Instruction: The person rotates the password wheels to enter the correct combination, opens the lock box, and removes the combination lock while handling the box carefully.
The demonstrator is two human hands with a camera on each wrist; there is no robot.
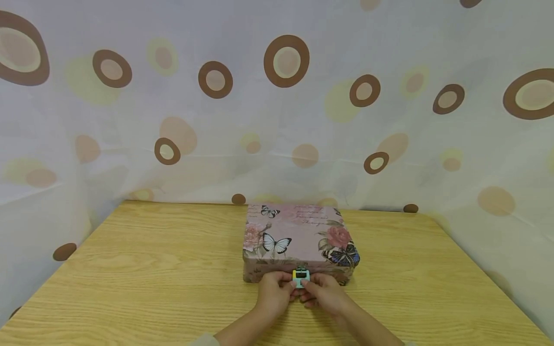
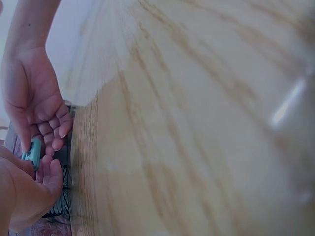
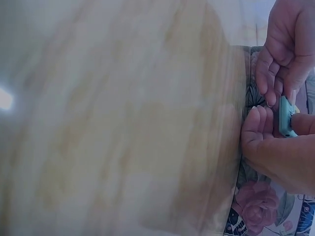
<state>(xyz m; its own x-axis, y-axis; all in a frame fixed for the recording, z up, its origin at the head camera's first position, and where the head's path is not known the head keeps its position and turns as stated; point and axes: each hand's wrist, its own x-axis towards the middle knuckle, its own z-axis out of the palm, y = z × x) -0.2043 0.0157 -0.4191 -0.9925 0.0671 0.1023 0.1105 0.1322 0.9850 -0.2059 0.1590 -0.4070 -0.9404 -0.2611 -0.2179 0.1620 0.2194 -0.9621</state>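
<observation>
Pinching turquoise lock (image 3: 283,118) with left grip (image 1: 273,294), right grip (image 1: 330,294) | at front of flowered box (image 1: 298,235) | toward desk's (image 1: 173,259) far edge

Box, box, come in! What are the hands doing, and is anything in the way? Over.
Left hand and right hand both pinching blue thing. Box closed, blue thing at its front. Nothing seen in the way.

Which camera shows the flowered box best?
The head view: the flowered box shows its whole top, though the left hand and right hand partly cover its front. The left wrist view catches slivers; the right wrist view, a cropped strip with a rose.
</observation>
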